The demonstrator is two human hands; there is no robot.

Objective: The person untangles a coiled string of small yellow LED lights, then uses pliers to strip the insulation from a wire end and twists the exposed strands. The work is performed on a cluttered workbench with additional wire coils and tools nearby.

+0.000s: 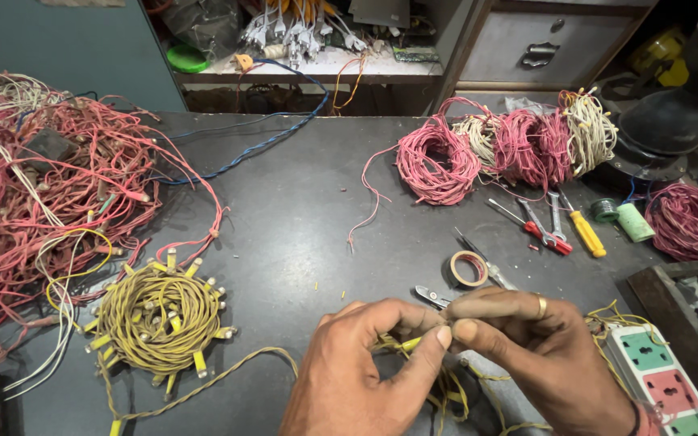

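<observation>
My left hand (357,371) and my right hand (527,347) meet at the table's front edge, fingertips pinched together on a yellow twisted wire (401,345) with a small yellow bulb holder on it. The wire runs down under both hands into a loose yellow tangle (454,391). A ring sits on a finger of my right hand. A coil of the same yellow wire with several bulb holders (159,319) lies to the left of my left hand, and its tail trails toward me.
A big heap of red and white wire (34,186) fills the left. Red and cream wire coils (519,141) sit at the back right. Tape roll (468,268), pliers (544,226), yellow-handled screwdriver (585,232) and a power strip (668,383) lie at right.
</observation>
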